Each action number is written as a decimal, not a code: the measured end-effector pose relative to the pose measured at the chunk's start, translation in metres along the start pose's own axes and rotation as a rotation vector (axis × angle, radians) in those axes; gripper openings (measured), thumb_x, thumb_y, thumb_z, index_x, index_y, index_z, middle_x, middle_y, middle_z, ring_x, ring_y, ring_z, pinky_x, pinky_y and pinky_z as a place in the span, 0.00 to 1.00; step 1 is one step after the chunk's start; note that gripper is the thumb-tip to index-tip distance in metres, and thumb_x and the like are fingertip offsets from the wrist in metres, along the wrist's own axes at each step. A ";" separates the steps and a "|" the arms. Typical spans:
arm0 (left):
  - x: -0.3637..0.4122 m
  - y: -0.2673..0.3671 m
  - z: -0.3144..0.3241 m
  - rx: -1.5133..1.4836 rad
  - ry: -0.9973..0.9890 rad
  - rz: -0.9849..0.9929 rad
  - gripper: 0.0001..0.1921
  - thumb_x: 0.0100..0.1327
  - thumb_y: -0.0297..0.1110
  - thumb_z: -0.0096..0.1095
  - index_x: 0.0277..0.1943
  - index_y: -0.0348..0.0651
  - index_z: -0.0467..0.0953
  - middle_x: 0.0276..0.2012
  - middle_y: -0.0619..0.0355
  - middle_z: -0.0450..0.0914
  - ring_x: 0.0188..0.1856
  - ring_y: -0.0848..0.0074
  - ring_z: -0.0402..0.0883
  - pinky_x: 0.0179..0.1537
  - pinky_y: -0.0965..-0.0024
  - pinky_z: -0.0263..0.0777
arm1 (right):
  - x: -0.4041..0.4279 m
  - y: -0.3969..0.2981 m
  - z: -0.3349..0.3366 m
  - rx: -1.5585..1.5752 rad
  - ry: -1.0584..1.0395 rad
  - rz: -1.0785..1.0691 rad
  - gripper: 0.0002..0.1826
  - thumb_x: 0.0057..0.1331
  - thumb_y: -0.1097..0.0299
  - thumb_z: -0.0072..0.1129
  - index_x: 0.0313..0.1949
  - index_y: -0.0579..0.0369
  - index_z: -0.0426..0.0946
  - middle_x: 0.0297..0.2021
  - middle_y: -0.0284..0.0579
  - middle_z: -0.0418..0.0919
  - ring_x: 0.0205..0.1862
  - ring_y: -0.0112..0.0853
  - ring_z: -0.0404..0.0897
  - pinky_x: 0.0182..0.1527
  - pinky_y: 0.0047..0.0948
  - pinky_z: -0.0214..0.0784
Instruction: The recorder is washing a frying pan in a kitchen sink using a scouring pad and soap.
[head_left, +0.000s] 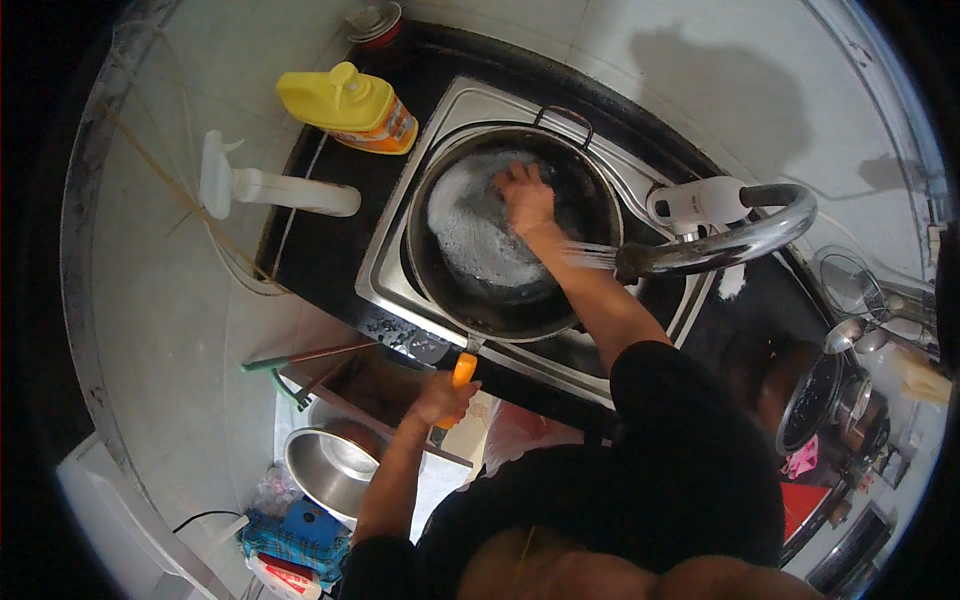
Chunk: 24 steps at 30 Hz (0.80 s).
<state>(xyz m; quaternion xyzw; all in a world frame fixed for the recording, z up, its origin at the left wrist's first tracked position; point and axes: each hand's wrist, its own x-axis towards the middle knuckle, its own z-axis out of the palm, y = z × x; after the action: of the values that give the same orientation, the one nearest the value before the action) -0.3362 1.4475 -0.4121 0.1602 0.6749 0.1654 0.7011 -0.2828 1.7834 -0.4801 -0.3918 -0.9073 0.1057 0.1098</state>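
Observation:
A large dark wok (592, 300) rests over the stainless steel sink (390, 277), with foamy water (472, 232) spread inside it. My left hand (442, 400) grips the wok's orange handle (465, 367) near the counter's front edge. Inside the wok, my right hand (529, 199) reaches down at the foam, fingers bent and slightly apart. Whether anything lies beneath its fingers is hidden. From the curved chrome faucet (720, 255), a spray of water (592, 255) falls beside and onto my right forearm. A metal loop handle (566, 120) stands at the wok's far side.
On the black counter stand a yellow jug (352, 109) and a white spray bottle (300, 193). Ladles (846, 335) and a dark pan (810, 401) are at the right. Below left are a steel basin (330, 472) and a green-headed tool (277, 371).

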 end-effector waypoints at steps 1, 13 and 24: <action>0.001 -0.003 0.000 -0.016 0.018 -0.044 0.19 0.63 0.43 0.58 0.25 0.35 0.70 0.14 0.58 0.72 0.13 0.76 0.72 0.20 0.70 0.67 | 0.001 -0.010 0.006 0.004 -0.003 -0.003 0.15 0.54 0.71 0.52 0.41 0.39 0.77 0.45 0.37 0.70 0.51 0.39 0.70 0.40 0.35 0.75; -0.008 0.002 0.009 0.270 0.187 0.263 0.16 0.61 0.39 0.62 0.25 0.38 0.69 0.14 0.61 0.69 0.12 0.78 0.68 0.15 0.74 0.62 | -0.082 -0.066 -0.009 0.127 -0.317 -0.242 0.16 0.57 0.71 0.51 0.45 0.39 0.75 0.52 0.37 0.68 0.59 0.42 0.66 0.44 0.40 0.74; -0.026 0.038 0.005 -0.101 0.042 -0.006 0.17 0.61 0.40 0.61 0.24 0.40 0.67 0.13 0.60 0.68 0.12 0.77 0.67 0.16 0.73 0.59 | -0.112 0.040 0.015 0.164 -0.117 0.047 0.11 0.57 0.65 0.51 0.39 0.44 0.77 0.44 0.41 0.74 0.48 0.41 0.74 0.44 0.41 0.71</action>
<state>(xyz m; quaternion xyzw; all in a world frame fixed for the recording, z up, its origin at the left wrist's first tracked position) -0.3324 1.4697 -0.3720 0.1192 0.6806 0.2006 0.6945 -0.1840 1.7263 -0.5184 -0.3957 -0.8911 0.2049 0.0858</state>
